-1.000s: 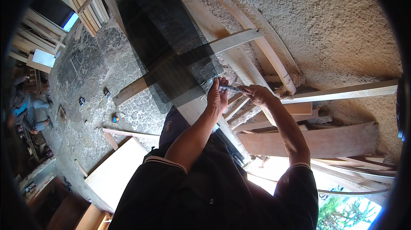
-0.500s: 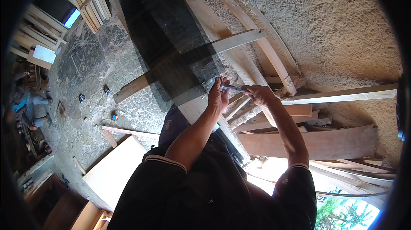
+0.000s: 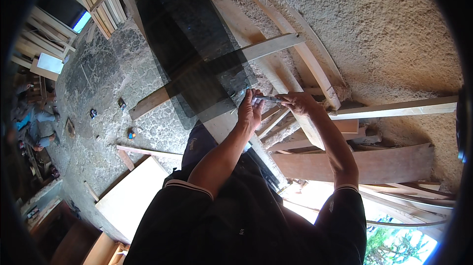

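Observation:
In front of my body both hands hold a slim, grey, pen-like tool (image 3: 269,99), lying nearly level between them. My left hand (image 3: 250,110) has its fingers closed around the left end. The fingers of my right hand (image 3: 299,103) pinch the other end; the tool's exact kind is too small to tell. Just beyond my left hand lies the lower right corner of a long, dark, see-through glass panel (image 3: 189,38). Beneath the panel runs a wooden crosspiece (image 3: 271,48), visible through it and sticking out on both sides.
Long boards (image 3: 394,108) and a curved plywood piece (image 3: 354,164) lie to the right along a rough wall (image 3: 394,33). On the left, a pale sheet (image 3: 133,193) rests near the cracked floor (image 3: 118,68). Farther left, another person (image 3: 37,122) sits low.
My right hand has shifted slightly upward, and the tool between my hands has turned a little. The glass panel stays in place.

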Tool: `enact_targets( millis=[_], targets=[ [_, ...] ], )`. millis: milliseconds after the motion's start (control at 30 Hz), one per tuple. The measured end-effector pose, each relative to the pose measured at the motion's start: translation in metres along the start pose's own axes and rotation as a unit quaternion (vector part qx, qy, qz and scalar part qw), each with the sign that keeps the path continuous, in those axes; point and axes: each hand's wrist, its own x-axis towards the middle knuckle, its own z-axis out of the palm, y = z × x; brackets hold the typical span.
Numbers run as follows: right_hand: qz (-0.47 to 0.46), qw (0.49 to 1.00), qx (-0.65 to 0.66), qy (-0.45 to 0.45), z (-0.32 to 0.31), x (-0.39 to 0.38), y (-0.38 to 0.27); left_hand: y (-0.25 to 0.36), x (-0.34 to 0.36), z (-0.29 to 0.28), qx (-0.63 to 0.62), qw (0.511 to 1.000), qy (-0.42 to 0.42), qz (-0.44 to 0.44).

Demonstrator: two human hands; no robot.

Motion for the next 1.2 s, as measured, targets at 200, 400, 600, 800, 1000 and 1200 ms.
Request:
enact_targets(
  millis=[200,400,600,800,1000,1200],
  targets=[
    [-0.032,0.999,-0.042,-0.006,-0.007,0.006,0.002,0.000,-0.002,0.001,0.006,1.000,0.002,0.003],
    [0.027,0.996,-0.033,-0.076,-0.022,0.013,-0.012,0.002,-0.004,0.001,-0.001,1.000,0.003,0.011],
    [0.007,0.997,-0.032,-0.066,-0.013,0.016,0.006,0.000,-0.002,0.001,-0.008,1.000,0.002,0.002],
    [0.009,0.996,-0.041,-0.083,-0.021,0.019,0.005,0.000,-0.002,0.001,-0.015,1.000,0.010,0.002],
    [0.003,0.999,-0.050,-0.020,-0.024,0.005,0.001,0.002,-0.003,0.001,0.003,1.000,0.020,-0.001],
    [0.070,0.994,0.084,0.010,0.018,-0.015,-0.016,0.000,-0.001,-0.002,0.009,1.000,-0.001,0.005]
  ],
)
